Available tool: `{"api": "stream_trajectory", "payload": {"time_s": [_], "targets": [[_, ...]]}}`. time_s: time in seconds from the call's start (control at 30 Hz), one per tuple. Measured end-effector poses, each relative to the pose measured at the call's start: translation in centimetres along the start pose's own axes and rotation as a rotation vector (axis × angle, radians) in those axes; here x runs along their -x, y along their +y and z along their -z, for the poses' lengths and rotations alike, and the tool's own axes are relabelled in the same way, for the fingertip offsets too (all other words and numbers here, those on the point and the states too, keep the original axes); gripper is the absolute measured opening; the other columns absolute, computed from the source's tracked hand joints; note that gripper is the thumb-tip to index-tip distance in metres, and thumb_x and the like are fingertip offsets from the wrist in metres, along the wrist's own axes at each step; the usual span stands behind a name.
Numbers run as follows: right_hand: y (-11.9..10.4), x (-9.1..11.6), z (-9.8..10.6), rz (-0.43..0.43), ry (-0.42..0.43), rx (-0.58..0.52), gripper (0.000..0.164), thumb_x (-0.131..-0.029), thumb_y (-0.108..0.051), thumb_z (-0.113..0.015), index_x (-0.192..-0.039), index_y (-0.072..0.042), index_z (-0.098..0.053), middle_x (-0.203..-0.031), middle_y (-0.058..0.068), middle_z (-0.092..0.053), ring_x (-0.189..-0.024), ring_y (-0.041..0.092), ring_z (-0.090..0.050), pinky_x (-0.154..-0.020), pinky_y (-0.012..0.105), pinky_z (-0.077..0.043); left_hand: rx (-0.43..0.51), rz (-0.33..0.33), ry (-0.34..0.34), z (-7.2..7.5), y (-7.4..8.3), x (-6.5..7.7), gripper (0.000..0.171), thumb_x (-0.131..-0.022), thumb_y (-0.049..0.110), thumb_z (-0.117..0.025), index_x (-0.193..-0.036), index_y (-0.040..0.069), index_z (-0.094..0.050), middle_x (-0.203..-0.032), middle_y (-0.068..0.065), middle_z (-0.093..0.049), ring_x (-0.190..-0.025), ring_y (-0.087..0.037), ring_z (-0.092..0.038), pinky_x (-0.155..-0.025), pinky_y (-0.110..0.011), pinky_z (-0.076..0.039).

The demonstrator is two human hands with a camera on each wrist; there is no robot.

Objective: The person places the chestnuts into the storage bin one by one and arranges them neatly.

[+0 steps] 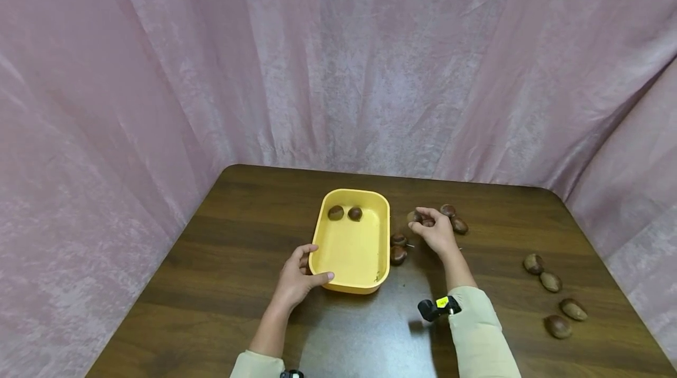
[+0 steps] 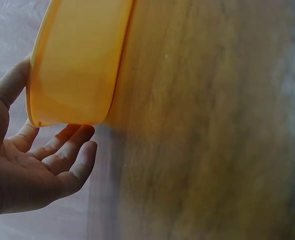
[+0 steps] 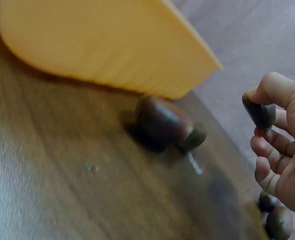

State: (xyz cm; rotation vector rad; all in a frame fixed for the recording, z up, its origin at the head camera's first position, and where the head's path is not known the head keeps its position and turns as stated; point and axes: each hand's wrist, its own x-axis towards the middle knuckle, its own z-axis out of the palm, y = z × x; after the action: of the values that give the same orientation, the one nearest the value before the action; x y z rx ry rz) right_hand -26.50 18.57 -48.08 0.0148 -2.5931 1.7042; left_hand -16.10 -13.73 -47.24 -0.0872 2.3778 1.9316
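Observation:
My left hand [image 1: 296,281] holds a yellow plastic tub [image 1: 349,284] by its near left corner, thumb over the rim and fingers along the outside. Inside the tub, toward its far end, lie two brown chestnuts [image 1: 335,212]. Right of the tub, my right hand [image 1: 436,232] pinches a chestnut [image 3: 260,111] between thumb and fingers, raised above the table in the right wrist view. Two more chestnuts [image 1: 398,255] lie close against the tub's right side. Just beyond the right hand are another two chestnuts [image 1: 459,225].
Several chestnuts [image 1: 550,281] lie spread along the right part of the dark wooden table [image 1: 211,284]. Small pale bits [image 3: 91,167] are on the wood near the tub. A pink curtain [image 1: 370,72] hangs behind the table.

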Motion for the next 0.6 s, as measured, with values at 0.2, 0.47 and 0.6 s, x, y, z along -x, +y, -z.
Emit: {"api": "stream_trajectory", "payload": {"time_s": [0.2,0.47,0.6], "targets": [[-1.5,0.1,0.1,0.029,-0.040,0.003,0.047,-0.083,-0.012,-0.069,-0.124,0.004,-0.054,-0.109,0.019,-0.057,-0.092,0.028,-0.051,-0.074,0.031,-0.044,-0.006,0.005,0.002,0.1,-0.1,-0.1,0.069,-0.067,0.008,-0.083,-0.126,0.004,-0.048,-0.117,-0.021,-0.056,-0.094,-0.034,-0.056,-0.069,-0.032,-0.047],[-3.1,0.0,-0.4,0.049,-0.072,0.019,0.045,-0.081,-0.011,-0.070,-0.121,0.004,-0.055,-0.108,0.018,-0.057,-0.090,0.028,-0.053,-0.074,0.033,-0.045,-0.006,0.008,0.001,0.1,-0.1,0.0,0.069,-0.068,0.008,-0.083,-0.126,0.004,-0.047,-0.118,-0.022,-0.055,-0.095,-0.034,-0.056,-0.069,-0.033,-0.047],[-3.6,-0.2,-0.8,0.059,-0.092,-0.005,0.044,-0.081,-0.010,-0.070,-0.120,0.004,-0.055,-0.107,0.018,-0.058,-0.090,0.028,-0.054,-0.075,0.033,-0.045,-0.012,0.009,0.009,0.0,0.0,-0.1,0.068,-0.068,0.008,-0.083,-0.126,0.005,-0.048,-0.117,-0.021,-0.056,-0.095,-0.034,-0.055,-0.069,-0.033,-0.047]]}}
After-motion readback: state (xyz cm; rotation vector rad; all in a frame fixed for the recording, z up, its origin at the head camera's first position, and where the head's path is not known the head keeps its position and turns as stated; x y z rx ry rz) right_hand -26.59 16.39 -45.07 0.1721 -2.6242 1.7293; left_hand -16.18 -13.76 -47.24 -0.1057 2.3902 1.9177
